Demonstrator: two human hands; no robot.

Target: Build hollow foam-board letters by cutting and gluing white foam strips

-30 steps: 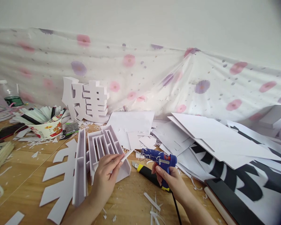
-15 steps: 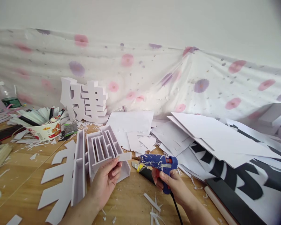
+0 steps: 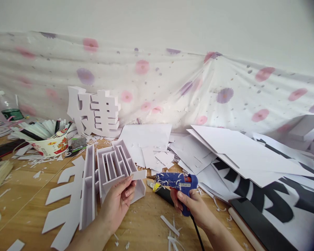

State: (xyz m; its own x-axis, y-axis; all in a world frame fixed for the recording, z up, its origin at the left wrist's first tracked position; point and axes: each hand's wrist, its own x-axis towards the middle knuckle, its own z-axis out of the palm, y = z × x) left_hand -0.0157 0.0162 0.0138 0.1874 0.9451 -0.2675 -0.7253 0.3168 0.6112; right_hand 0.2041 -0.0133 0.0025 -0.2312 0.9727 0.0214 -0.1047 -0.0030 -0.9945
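Observation:
Between the fingertips of my left hand [image 3: 120, 198] is a small white foam board strip [image 3: 139, 175], held level. My right hand [image 3: 189, 202] wraps round the handle of a blue glue gun [image 3: 172, 180], whose nozzle points left at the strip's right end. Whether the tip touches the strip I cannot tell. White foam shreds cling to the gun's body, and a black cord runs down from its handle. Just behind my left hand lies a white box-like letter form [image 3: 116, 162] with upright walls. A flat white cut-out character [image 3: 70, 205] extends from its left side.
A finished white 3D character [image 3: 94, 111] stands at the back. Left of it is a paper bowl [image 3: 52, 145] filled with strips. White sheets [image 3: 240, 150] are stacked on the right, above a black phone [image 3: 259, 219]. A yellow-and-black tool [image 3: 162, 193] lies behind the gun.
The glue gun has shifted very slightly left along the strip's end. My left hand and the strip look nearly still.

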